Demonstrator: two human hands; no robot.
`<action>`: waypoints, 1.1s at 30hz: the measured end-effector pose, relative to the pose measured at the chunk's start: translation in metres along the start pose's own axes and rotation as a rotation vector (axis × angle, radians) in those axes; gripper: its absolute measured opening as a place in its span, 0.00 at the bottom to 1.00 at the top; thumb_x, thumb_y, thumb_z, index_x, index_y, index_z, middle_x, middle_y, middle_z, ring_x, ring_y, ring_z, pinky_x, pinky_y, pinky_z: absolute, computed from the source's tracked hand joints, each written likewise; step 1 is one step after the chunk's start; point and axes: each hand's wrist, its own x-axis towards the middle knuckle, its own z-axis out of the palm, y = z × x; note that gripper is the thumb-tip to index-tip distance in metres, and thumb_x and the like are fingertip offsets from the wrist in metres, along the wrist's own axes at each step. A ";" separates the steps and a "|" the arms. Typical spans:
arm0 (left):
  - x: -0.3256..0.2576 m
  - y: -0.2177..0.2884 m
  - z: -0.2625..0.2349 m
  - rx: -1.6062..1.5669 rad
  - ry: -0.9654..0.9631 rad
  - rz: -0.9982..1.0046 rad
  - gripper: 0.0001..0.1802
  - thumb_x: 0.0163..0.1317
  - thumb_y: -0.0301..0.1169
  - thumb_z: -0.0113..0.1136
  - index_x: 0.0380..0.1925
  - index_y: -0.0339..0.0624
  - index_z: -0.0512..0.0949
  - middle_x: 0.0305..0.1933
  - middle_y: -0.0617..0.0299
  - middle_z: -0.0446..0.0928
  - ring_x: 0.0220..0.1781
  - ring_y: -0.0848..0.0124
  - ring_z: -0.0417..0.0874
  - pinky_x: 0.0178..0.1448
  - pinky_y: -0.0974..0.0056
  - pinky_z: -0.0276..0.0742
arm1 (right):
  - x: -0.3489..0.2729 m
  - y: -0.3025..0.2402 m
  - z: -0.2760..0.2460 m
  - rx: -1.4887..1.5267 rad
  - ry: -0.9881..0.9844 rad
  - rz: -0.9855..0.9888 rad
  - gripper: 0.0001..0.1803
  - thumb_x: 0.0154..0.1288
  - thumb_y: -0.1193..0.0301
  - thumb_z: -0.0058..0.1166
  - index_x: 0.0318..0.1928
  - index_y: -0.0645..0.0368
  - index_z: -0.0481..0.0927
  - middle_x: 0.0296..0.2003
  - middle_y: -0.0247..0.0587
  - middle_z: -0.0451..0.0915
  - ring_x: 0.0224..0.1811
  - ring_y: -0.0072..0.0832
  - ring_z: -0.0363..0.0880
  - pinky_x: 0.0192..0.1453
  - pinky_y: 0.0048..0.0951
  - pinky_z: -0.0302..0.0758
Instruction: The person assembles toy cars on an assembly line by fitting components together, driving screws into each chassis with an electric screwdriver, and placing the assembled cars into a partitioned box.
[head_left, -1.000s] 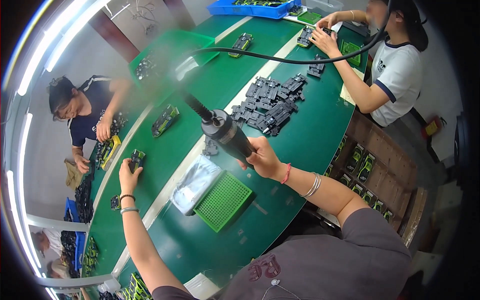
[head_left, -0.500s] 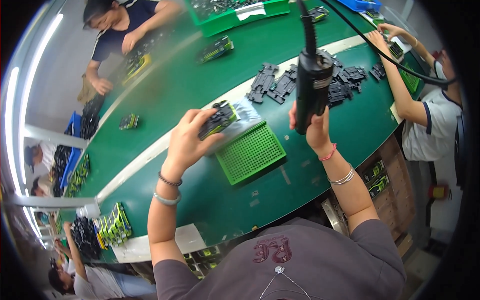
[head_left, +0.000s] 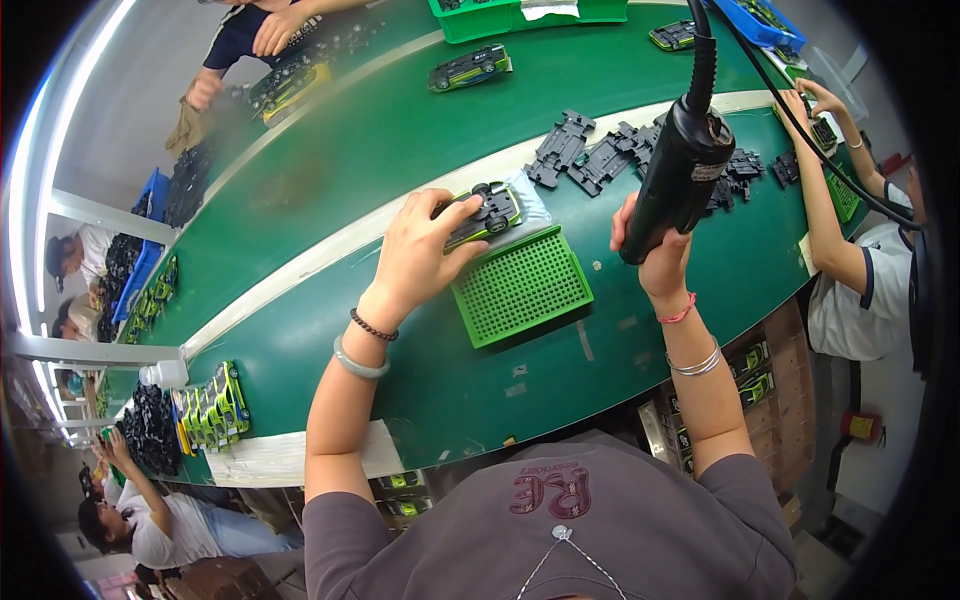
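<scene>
Pinning a green toy car (head_left: pixel 484 215) belly-up on the green desk (head_left: pixel 330 170), the left hand (head_left: pixel 418 255) has its fingers clamped over the body, probably so the chassis faces up for work. It lies just beyond a green perforated tray (head_left: pixel 520 285). The right hand (head_left: pixel 655 250), fingers wrapped tight, holds a black corded electric screwdriver (head_left: pixel 682 170) upright to the right. Black chassis plates (head_left: pixel 600 160) lie heaped farther off.

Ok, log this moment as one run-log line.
left hand: grips toy car, underside up, on belt | right hand: holds black electric screwdriver, raised | green perforated tray: before the car
</scene>
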 end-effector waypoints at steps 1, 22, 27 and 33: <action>0.001 0.001 0.000 -0.003 0.001 -0.003 0.25 0.46 0.35 0.68 0.47 0.46 0.76 0.43 0.55 0.72 0.45 0.58 0.73 0.48 0.59 0.72 | 0.000 0.000 0.000 -0.002 -0.003 0.003 0.43 0.53 0.31 0.41 0.29 0.68 0.73 0.18 0.39 0.72 0.19 0.22 0.71 0.23 0.22 0.68; 0.031 -0.012 0.010 -0.323 -0.120 -0.402 0.15 0.50 0.36 0.66 0.32 0.36 0.78 0.33 0.51 0.75 0.39 0.59 0.78 0.45 0.61 0.72 | -0.001 -0.008 0.007 -0.036 -0.025 -0.020 0.38 0.52 0.35 0.50 0.26 0.65 0.72 0.16 0.31 0.71 0.18 0.14 0.69 0.20 0.17 0.67; 0.024 -0.008 0.012 -0.201 -0.035 -0.265 0.19 0.54 0.42 0.62 0.38 0.39 0.77 0.34 0.50 0.75 0.39 0.55 0.75 0.44 0.56 0.70 | -0.002 0.003 0.000 -0.066 -0.010 -0.040 0.47 0.48 0.25 0.33 0.25 0.64 0.72 0.16 0.34 0.72 0.18 0.19 0.71 0.21 0.21 0.67; 0.003 -0.004 -0.005 -0.175 0.042 0.024 0.20 0.55 0.36 0.61 0.49 0.47 0.74 0.51 0.52 0.70 0.53 0.55 0.71 0.56 0.58 0.68 | 0.005 -0.023 0.011 0.019 0.110 -0.040 0.54 0.34 0.17 0.25 0.29 0.62 0.66 0.18 0.39 0.69 0.18 0.26 0.69 0.24 0.26 0.69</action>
